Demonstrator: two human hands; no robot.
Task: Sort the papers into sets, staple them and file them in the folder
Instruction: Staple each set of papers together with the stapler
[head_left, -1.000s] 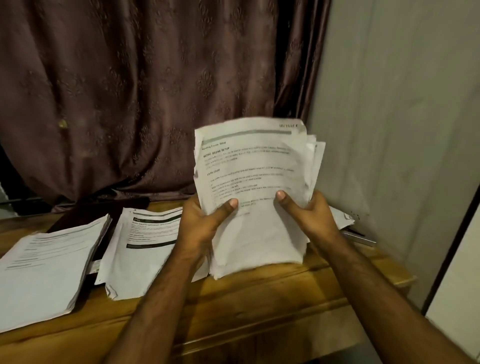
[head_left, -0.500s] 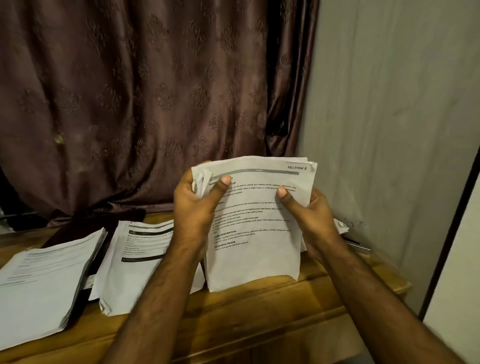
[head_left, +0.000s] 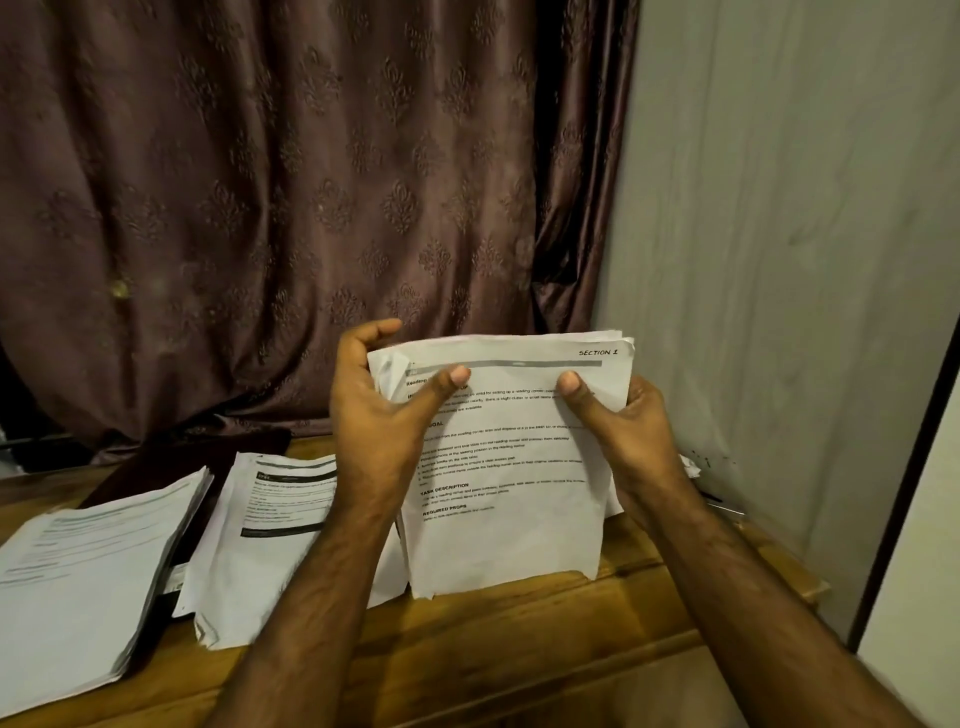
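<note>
Two hands: your left hand (head_left: 382, 415) & right hand (head_left: 626, 421) pinch the paper bundle (head_left: 511, 467), upright on the table (head_left: 519, 639). Tap its bottom edge flat, w/ thumbs firm, so pages line up.

Both hands raised, left grip (head_left: 382, 410) and right grip (head_left: 621, 426) thumbs forward, fingers curled behind.

Both hands up on the sheaf of papers (head_left: 511, 467), held upright with its bottom edge on the wooden worktop (head_left: 519, 639). Left hand (head_left: 371, 410) grips the top left corner, right hand (head_left: 621, 421) the right edge, thumbs across the "SECTION 1" page. Two stacks lie left: middle stack (head_left: 260, 540), far-left stack (head_left: 83, 577).
</note>
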